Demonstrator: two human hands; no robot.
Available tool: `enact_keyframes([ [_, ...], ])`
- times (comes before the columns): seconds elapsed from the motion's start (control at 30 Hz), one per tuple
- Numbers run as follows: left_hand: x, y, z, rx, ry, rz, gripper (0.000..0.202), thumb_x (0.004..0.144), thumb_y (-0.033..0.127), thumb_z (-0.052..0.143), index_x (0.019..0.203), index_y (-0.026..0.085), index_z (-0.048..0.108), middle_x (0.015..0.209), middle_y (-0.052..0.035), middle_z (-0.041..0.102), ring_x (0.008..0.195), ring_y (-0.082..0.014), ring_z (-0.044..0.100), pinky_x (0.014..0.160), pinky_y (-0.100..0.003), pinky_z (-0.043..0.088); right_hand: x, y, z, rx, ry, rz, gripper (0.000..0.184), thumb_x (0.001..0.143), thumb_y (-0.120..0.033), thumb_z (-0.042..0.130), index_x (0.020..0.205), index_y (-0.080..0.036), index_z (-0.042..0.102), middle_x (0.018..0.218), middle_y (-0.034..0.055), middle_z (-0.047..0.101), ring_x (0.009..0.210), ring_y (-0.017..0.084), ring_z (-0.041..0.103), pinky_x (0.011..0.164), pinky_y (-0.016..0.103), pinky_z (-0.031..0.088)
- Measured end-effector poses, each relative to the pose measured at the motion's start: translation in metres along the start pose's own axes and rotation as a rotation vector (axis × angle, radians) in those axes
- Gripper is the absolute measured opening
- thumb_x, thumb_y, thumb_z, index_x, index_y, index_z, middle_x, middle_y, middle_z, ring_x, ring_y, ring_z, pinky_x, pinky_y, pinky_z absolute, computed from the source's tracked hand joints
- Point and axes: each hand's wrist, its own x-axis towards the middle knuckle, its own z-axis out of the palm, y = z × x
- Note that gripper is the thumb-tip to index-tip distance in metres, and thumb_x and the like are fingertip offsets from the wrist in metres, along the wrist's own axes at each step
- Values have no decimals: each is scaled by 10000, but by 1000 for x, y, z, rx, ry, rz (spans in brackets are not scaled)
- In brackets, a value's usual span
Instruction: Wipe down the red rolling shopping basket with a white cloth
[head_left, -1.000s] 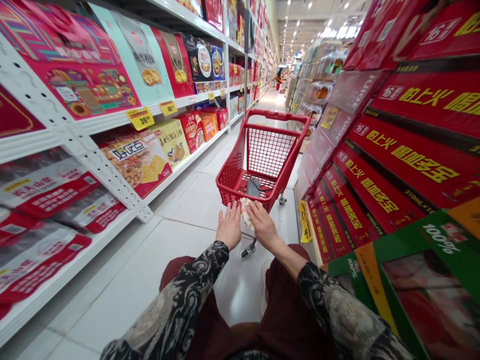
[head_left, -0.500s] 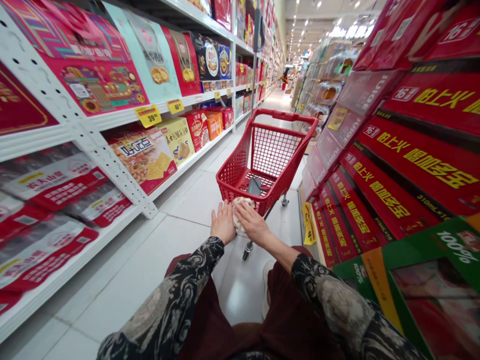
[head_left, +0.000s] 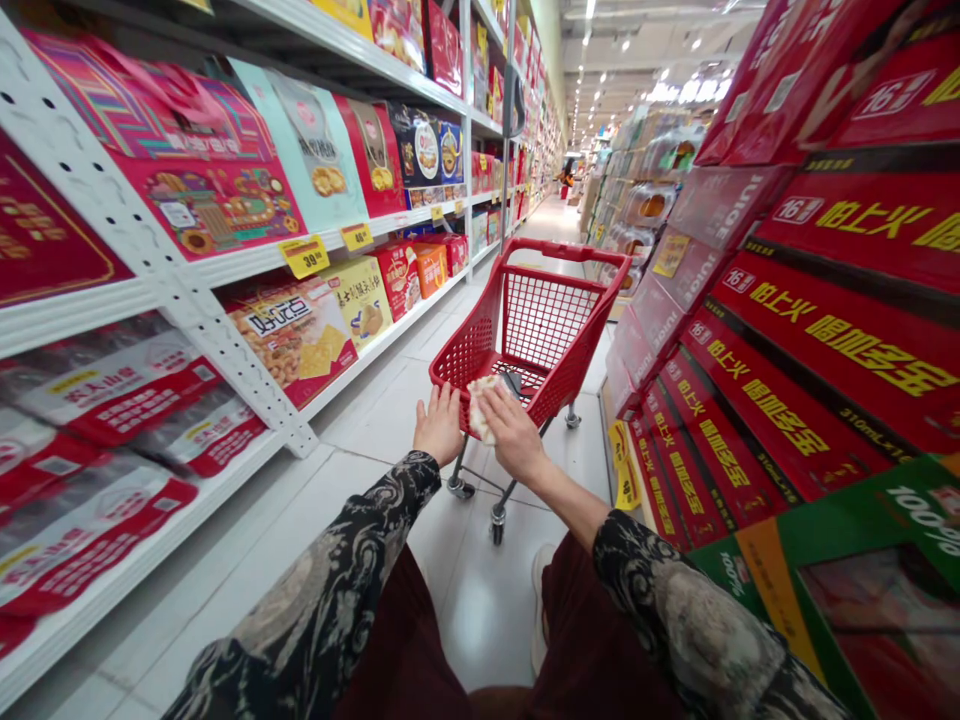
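A red plastic shopping cart [head_left: 480, 335] with a lattice basket stands in front of me, its near end toward my knees. My right hand [head_left: 511, 430] presses a crumpled pale cloth [head_left: 486, 405] against the cart's near rim, fingers laid over it. To its left, my left hand [head_left: 439, 425] is spread with fingers stretched out, at the cart's near left corner; whether it rests on the rim is hard to tell. Inside the basket lies a dark grey flat object [head_left: 513, 382], partly hidden behind my right hand and the cloth.
White shelves [head_left: 247, 255] with boxed snacks and price tags run along the left. Packs of bottles [head_left: 112, 380] fill the lower left shelf. Stacked red drink cartons [head_left: 795, 400] and a green carton [head_left: 847, 560] stand close on the right. A distant person [head_left: 566, 178] is down the aisle.
My right hand and the cloth have moved slightly down on the cart's near end. The grey object in the basket is now more covered. My view has tilted up a little.
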Motion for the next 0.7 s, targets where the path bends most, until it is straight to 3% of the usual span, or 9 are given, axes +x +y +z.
enact_keyframes([
  [0.1, 13, -5, -1, 18, -22, 27, 655, 728, 169, 428, 1361, 106, 274, 1479, -137, 234, 1370, -287, 147, 1061, -547, 209, 8, 16, -5, -14, -86, 106, 435, 840, -101, 413, 1268, -60, 482, 1319, 174, 472, 1297, 276, 323, 1031, 447, 343],
  [0.3, 26, -3, -7, 32, 21, 107, 518, 748, 121, 390, 1265, 113, 378, 1374, -151, 403, 1307, -255, 296, 1060, -527, 207, -4, 37, -3, -54, -169, 19, 460, 852, -108, 408, 1311, -92, 435, 1343, 152, 451, 1289, 260, 329, 1038, 443, 322],
  [0.5, 22, 20, -12, 67, 112, 152, 360, 765, 139, 386, 1107, 90, 485, 1143, -167, 533, 1138, -267, 434, 1007, -479, 266, -11, 53, -14, -126, -190, 49, 469, 845, -94, 388, 1311, -96, 438, 1323, 150, 474, 1257, 272, 369, 1041, 464, 299],
  [0.7, 16, 44, -10, 41, 121, 182, 412, 765, 147, 392, 1165, 86, 468, 1154, -176, 517, 1137, -271, 406, 1009, -476, 231, -24, 81, -26, -122, -192, 85, 482, 824, -87, 397, 1304, -86, 443, 1324, 162, 469, 1263, 261, 361, 1039, 480, 284],
])
